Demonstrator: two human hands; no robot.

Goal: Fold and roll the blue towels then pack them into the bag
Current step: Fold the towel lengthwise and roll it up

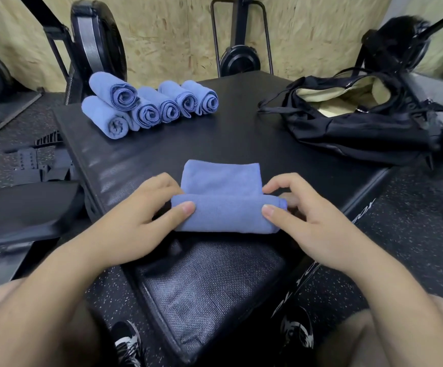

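Chipboard walls and black gym machines stand behind a black padded bench (pixel 215 133). On its far right lies an open black bag (pixel 360 128) with its pale lining showing. At the far left, six rolled blue towels (pixel 146 107) sit side by side, one stacked on top. Near the front edge lies a partly rolled blue towel (pixel 225 215), its flat end pointing away. The left hand (pixel 146 207) holds the roll's left end and the right hand (pixel 299 207) its right end. Each grip is curled on the roll, thumb on the near side and fingers over the far side.
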